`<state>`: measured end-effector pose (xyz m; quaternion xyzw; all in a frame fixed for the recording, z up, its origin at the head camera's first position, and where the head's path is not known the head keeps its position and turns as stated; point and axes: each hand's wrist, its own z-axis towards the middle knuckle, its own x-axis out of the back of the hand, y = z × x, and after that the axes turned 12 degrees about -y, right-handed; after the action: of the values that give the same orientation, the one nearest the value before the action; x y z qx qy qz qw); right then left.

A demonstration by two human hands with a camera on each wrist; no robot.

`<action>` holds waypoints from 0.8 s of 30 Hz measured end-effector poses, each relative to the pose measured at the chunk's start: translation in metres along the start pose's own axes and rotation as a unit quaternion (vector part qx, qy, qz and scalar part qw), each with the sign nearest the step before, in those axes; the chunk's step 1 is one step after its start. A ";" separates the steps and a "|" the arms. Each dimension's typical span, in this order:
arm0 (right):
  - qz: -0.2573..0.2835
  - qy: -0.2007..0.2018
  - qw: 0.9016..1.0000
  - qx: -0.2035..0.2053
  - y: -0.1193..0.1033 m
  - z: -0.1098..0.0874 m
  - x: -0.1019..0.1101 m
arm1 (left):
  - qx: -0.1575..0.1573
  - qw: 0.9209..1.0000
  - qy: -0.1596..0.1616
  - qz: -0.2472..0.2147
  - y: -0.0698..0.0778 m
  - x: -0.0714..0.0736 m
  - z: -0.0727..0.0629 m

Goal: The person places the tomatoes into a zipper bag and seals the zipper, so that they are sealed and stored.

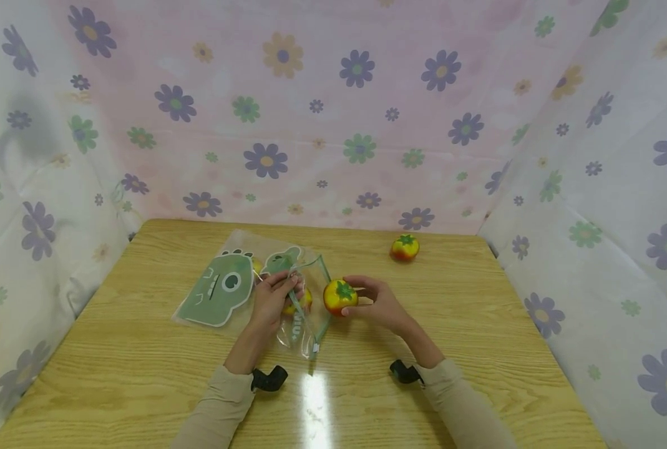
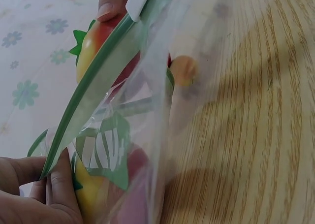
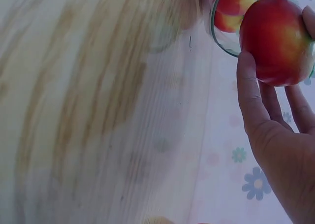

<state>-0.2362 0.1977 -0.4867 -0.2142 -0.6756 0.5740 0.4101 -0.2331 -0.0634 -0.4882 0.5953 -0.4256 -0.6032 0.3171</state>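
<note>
A clear zip bag (image 1: 215,293) with green cartoon monster prints lies on the table, its green-edged mouth spread apart. My left hand (image 1: 268,304) pinches the green zip edge (image 2: 78,98), which carries a white slider (image 2: 139,2). In my right hand (image 1: 386,307), fingertips and thumb hold a yellow-red persimmon (image 1: 335,298) with green leaves, right at the bag's mouth. Through the plastic show another persimmon (image 1: 306,302) and a patch of yellow (image 1: 257,265) farther in. The right wrist view shows the held persimmon (image 3: 275,42) gripped from its sides, with red fruit (image 3: 236,0) behind the bag's rim.
One more persimmon (image 1: 405,248) sits near the table's back edge, right of the bag. The wooden table (image 1: 451,405) is enclosed by flower-print cloth (image 1: 322,112) at the back and both sides. Dark straps with camera mounts (image 1: 270,378) are on both wrists.
</note>
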 end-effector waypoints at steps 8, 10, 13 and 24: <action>-0.018 -0.032 0.999 0.002 0.000 0.006 -0.010 | 0.006 1.000 0.003 0.008 0.001 0.000 -0.001; -0.019 -0.037 0.999 -0.001 -0.001 0.007 -0.012 | 0.004 1.000 0.002 0.007 0.000 -0.001 -0.001; -0.024 -0.037 0.999 0.000 0.000 0.009 -0.014 | -0.002 1.000 0.000 0.007 0.000 -0.001 -0.001; 0.006 0.019 1.000 0.005 -0.004 0.012 -0.024 | 0.001 1.000 -0.003 0.015 -0.001 0.001 0.001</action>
<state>-0.2316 0.1711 -0.4905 -0.2267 -0.6640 0.5753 0.4204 -0.2344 -0.0638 -0.4893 0.5873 -0.4360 -0.5995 0.3250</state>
